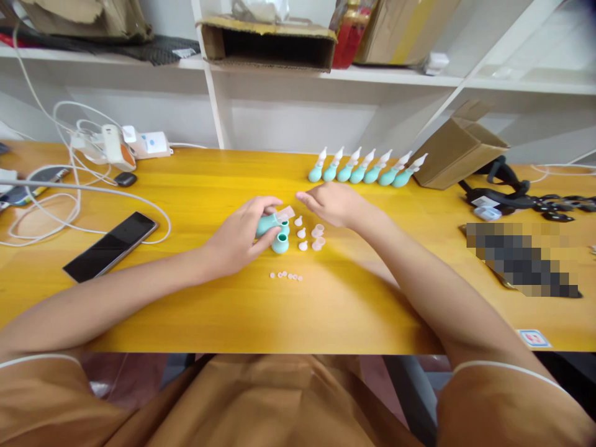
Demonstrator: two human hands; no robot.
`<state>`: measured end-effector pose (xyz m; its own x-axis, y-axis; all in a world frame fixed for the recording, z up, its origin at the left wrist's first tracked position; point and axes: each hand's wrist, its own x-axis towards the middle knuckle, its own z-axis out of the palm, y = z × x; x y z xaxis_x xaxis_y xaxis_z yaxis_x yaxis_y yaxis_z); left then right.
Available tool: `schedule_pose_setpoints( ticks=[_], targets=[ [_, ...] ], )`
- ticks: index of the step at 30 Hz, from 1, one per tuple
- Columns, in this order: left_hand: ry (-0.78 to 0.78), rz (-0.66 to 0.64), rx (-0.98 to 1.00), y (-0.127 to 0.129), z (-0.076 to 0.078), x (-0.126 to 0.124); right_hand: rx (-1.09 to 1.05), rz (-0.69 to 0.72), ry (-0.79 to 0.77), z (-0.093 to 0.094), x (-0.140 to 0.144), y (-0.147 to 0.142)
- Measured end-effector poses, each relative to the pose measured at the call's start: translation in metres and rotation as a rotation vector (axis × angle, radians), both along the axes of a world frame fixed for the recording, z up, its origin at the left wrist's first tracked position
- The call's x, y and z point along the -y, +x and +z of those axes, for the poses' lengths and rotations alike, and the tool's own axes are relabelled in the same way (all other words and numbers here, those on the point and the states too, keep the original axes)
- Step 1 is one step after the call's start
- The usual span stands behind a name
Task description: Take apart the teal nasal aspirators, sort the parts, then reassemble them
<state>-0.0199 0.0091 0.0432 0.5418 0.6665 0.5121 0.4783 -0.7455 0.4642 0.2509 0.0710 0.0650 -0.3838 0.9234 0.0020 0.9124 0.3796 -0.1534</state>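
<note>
The left hand curls closed around a teal rubber bulb, steadying it, while the right hand hovers, fingers loosely open and empty (small translucent caps beneath).

Teal bulb in left hand; second teal bulb beside it. Pale pink caps, tiny pink discs. Teal bulbs, white tips, row near bench far edge. Bench yellow wood grain. Black phone toward left edge.

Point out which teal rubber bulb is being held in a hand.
The teal rubber bulb in the left hand, lying sideways in its grip. The bulb beside it stands free on the table, and the seven nozzle-fitted ones line up untouched farther back.
</note>
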Motion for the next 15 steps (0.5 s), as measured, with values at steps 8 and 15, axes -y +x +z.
schedule_pose_setpoints(
  ticks=[8,15],
  targets=[
    [-0.031,0.058,0.157,-0.003,0.002,0.013,-0.608,0.305,0.0,0.023,0.06,-0.043],
    [-0.434,-0.082,0.394,0.001,0.013,0.01,-0.855,0.276,0.147,0.011,0.068,-0.057]
  ],
)
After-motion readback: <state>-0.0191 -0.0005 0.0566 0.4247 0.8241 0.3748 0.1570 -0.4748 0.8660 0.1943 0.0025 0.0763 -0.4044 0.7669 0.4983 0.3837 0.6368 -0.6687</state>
